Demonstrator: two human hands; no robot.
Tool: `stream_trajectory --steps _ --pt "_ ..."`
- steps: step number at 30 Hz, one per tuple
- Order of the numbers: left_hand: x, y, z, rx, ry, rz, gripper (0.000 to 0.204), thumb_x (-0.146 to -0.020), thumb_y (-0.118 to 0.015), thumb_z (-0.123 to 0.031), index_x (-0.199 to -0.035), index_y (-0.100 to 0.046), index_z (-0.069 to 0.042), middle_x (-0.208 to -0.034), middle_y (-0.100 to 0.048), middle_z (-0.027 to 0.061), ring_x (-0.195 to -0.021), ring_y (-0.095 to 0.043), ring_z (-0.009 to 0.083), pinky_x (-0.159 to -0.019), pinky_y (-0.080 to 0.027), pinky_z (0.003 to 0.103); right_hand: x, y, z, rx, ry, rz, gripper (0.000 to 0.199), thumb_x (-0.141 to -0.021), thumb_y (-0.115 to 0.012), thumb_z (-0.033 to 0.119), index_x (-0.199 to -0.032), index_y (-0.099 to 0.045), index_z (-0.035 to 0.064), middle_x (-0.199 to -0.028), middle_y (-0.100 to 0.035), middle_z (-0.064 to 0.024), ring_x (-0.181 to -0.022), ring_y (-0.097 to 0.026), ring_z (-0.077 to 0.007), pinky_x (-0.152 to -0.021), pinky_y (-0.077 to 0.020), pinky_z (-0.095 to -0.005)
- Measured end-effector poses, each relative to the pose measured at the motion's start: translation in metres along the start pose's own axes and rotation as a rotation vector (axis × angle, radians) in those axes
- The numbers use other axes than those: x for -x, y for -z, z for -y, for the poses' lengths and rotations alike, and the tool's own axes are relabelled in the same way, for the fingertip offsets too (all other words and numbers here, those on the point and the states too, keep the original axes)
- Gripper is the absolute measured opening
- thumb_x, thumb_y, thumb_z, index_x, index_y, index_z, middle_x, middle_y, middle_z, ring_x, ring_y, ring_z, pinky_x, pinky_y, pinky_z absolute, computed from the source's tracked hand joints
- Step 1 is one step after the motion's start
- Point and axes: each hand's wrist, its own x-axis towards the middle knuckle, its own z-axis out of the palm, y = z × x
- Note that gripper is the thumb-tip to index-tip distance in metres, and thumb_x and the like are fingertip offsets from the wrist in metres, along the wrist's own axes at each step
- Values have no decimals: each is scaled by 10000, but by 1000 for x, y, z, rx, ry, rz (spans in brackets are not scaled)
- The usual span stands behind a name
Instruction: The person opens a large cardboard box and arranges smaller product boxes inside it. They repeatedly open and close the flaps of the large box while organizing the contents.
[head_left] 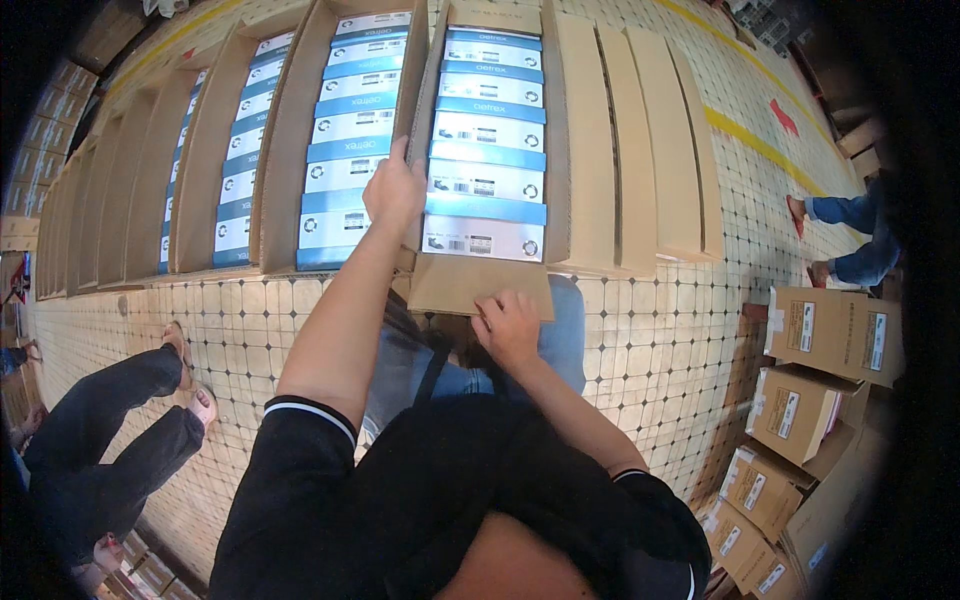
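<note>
In front of me stands an open cardboard carton (556, 150) packed with a column of blue and white shoe boxes (486, 181), labels facing up. My left hand (397, 192) is closed on the upright left side flap (408, 110) of this carton, its fingers partly hidden behind the cardboard. The short near flap (450, 285) is folded out toward me. My right hand (508, 328) has its fingers curled over that flap's near edge, with the thumb side below it. Left of it, a second open carton holds more shoe boxes (350, 180).
More open cartons (145, 180) run in a row to the left; closed cartons (630, 150) stand to the right. Taped, labelled cartons (800, 415) are stacked at the lower right. One person's legs (120, 430) are at the left, another's (855, 240) at the right, on the tiled floor (660, 370).
</note>
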Motion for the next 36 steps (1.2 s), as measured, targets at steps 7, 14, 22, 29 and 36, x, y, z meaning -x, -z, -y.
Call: stream_trajectory --steps 7,14,22,29,36 --pt "1 1 -3 -30 8 0 525 -946 -545 -321 -1448 -462 -189 -1166 -667 189 -1073 -654 353 -925 -498 471 -6 0 -10 -40 62 -16 253 -766 -730 173 -999 -658 107 -975 -585 -60 -898 -571 -257 -763 -444 -401" --pt "2 3 -5 -14 15 -9 515 -951 -535 -309 -1445 -466 -178 -1174 -656 191 -1068 -652 357 -930 -493 468 -25 34 -8 -269 -99 -42 268 -866 -711 238 -1074 -681 72 -1115 -618 -102 -1044 -583 -306 -878 -454 -418" --pt "0 3 -5 8 31 -24 517 -928 -558 -306 -1421 -492 -168 -1189 -671 191 -1086 -645 367 -927 -494 467 -108 58 -63 246 -240 -329 391 -916 -656 279 -1236 -619 56 -1288 -544 -247 -1189 -532 -409 -994 -427 -479" --pt "1 1 -9 -11 39 -33 492 -938 -553 -295 -1408 -497 -165 -1180 -666 190 -1077 -642 368 -916 -496 471 -125 25 -69 6 -434 43 433 -943 -618 274 -1319 -564 65 -1361 -475 -310 -1233 -510 -461 -1008 -450 -497" --pt "0 1 -8 -19 25 -39 487 -943 -549 -295 -1410 -494 -166 -1185 -662 182 -1078 -640 364 -914 -496 470 -126 16 -65 56 -415 56 459 -944 -616 273 -1347 -540 66 -1385 -452 -329 -1244 -506 -462 -1014 -444 -495"
